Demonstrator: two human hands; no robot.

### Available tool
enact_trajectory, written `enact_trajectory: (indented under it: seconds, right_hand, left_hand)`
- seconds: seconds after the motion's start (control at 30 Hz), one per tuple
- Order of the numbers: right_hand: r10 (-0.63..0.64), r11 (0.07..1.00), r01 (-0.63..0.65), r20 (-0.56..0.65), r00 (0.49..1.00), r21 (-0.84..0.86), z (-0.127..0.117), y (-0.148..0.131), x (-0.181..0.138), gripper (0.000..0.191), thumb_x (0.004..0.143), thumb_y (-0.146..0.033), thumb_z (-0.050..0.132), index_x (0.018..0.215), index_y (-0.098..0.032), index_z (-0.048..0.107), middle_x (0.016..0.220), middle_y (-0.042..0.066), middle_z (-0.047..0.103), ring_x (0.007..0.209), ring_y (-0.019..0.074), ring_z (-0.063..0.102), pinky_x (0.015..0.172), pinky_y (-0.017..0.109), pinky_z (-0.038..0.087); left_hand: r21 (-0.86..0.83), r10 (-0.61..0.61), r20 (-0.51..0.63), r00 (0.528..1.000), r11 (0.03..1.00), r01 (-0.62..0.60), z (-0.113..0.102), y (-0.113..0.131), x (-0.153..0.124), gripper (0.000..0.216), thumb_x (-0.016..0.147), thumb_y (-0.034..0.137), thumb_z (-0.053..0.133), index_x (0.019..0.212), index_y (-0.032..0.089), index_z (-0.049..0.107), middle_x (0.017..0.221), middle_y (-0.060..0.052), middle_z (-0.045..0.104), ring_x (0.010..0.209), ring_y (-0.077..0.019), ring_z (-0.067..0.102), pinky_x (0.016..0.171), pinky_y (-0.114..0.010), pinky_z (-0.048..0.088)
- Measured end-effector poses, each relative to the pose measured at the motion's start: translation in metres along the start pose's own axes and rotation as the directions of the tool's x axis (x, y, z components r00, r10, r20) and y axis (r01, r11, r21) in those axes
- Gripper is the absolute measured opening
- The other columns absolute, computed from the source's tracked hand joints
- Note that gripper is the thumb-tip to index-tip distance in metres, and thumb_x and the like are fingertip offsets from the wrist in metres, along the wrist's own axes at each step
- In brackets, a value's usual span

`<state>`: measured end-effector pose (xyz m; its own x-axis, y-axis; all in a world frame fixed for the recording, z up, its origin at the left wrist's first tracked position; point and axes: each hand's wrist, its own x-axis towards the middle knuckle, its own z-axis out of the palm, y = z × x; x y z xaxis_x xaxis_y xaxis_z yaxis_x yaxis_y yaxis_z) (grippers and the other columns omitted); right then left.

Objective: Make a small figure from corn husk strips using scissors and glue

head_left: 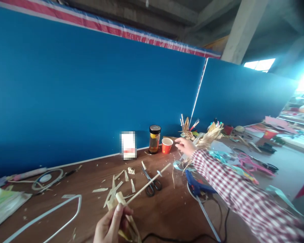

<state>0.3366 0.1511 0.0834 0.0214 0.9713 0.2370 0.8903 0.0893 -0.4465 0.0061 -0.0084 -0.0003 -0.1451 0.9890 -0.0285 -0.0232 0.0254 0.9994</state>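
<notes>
A long, flat blue wall (91, 84) stands behind a brown wooden table (164, 209). In the head view, we hold a thin, pale wooden stick (139, 193) and a folded, pale yellow dry leaf strip (119, 198) in our left hand (113, 219), pinched under the thumb. The stick points up to the right, in front of the dark-handled metal scissors (147, 174). Small pale scraps (112, 191) lie to the left of the scissors.

Our right hand (184, 146), in a red and white checked sleeve (225, 182), reaches far out. Its fingers are stretched and a little apart, just beside a red paper cup (166, 147). A tall glass jar with a black lid (154, 143) stands left of the cup. A blue plastic glue gun (195, 185) lies nearer us.
</notes>
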Motion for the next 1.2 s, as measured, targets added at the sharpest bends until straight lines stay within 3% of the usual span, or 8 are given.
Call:
enact_trajectory:
  seconds: [0.13,0.27,0.47,0.6,0.73,0.8,0.9,1.2]
  right_hand:
    - [0.003,0.98,-0.013,0.052,0.999,0.197,-0.004,-0.037,-0.049,0.024,0.088,-0.034,0.041,0.09,-0.016,0.058,0.066,0.001,0.064,0.052,0.0109,0.059,0.044,0.021,0.046]
    - [-0.2,0.738,-0.07,0.317,0.927,0.671,0.024,-0.095,-0.101,0.03,0.081,-0.043,0.054,0.098,-0.019,0.057,0.089,0.006,0.065,0.066,0.0139,0.063,0.043,0.022,0.048]
    - [0.019,0.399,-0.14,0.144,0.989,0.906,0.074,-0.143,-0.125,0.021,0.077,-0.039,0.059,0.084,-0.023,0.048,0.066,-0.003,0.059,0.05,0.0097,0.055,0.04,0.02,0.043]
    - [-0.111,0.494,-0.097,0.174,0.979,0.864,0.095,-0.156,-0.133,0.02,0.075,-0.038,0.062,0.083,-0.024,0.051,0.065,-0.004,0.059,0.052,0.0116,0.056,0.046,0.024,0.046]
    - [-0.278,0.622,0.082,0.122,0.953,0.779,0.11,-0.159,-0.14,0.019,0.082,-0.04,0.054,0.088,-0.022,0.057,0.075,-0.001,0.062,0.068,0.0149,0.061,0.06,0.027,0.049]
    - [-0.249,0.799,0.149,0.094,0.964,0.583,0.112,-0.149,-0.137,0.019,0.086,-0.038,0.049,0.091,-0.021,0.058,0.078,0.001,0.063,0.072,0.0154,0.061,0.066,0.027,0.048]
    - [-0.093,0.996,0.093,-0.009,0.996,0.015,0.112,-0.125,-0.127,0.015,0.082,-0.03,0.053,0.091,-0.02,0.059,0.089,0.005,0.063,0.086,0.0205,0.058,0.076,0.032,0.044]
    - [-0.027,0.974,0.049,0.1,0.995,-0.221,0.122,-0.1,-0.117,0.017,0.079,-0.034,0.057,0.086,-0.019,0.06,0.093,0.01,0.06,0.089,0.0233,0.055,0.074,0.031,0.041]
  left_hand:
    - [-0.202,-0.077,0.006,0.997,0.976,0.076,-0.002,0.005,0.001,0.042,0.074,0.051,0.057,0.072,0.011,0.068,0.051,0.0,0.052,0.048,-0.0097,0.042,0.044,-0.019,0.035]
    - [-0.256,-0.07,0.085,0.994,0.962,0.09,0.0,0.006,-0.003,0.039,0.075,0.047,0.058,0.077,0.01,0.068,0.055,-0.001,0.054,0.051,-0.0096,0.044,0.048,-0.02,0.037]
    - [-0.114,-0.085,0.344,0.935,0.985,0.132,-0.003,0.017,-0.007,0.04,0.075,0.048,0.058,0.071,0.01,0.067,0.057,-0.003,0.056,0.056,-0.0114,0.05,0.054,-0.021,0.04]
    - [-0.074,-0.106,0.451,0.886,0.985,0.155,-0.005,0.019,-0.008,0.039,0.074,0.049,0.059,0.088,0.012,0.065,0.058,0.0,0.055,0.051,-0.0093,0.048,0.046,-0.019,0.035]
    - [-0.121,-0.118,0.334,0.935,0.979,0.167,-0.001,0.013,-0.006,0.04,0.074,0.051,0.056,0.085,0.013,0.061,0.06,0.002,0.054,0.041,-0.0047,0.038,0.039,-0.017,0.027]
    - [-0.168,-0.117,0.291,0.95,0.971,0.171,0.0,0.011,-0.004,0.04,0.074,0.05,0.057,0.089,0.013,0.061,0.059,0.003,0.052,0.039,-0.0029,0.031,0.036,-0.016,0.021]
    - [-0.232,-0.122,0.289,0.95,0.953,0.193,-0.002,0.011,-0.003,0.042,0.076,0.048,0.056,0.099,0.013,0.059,0.059,0.004,0.051,0.04,-0.0028,0.031,0.037,-0.015,0.021]
    - [-0.249,-0.125,0.23,0.965,0.951,0.182,-0.006,0.002,0.001,0.045,0.076,0.041,0.058,0.11,0.011,0.056,0.065,0.002,0.053,0.044,-0.0031,0.036,0.04,-0.016,0.027]
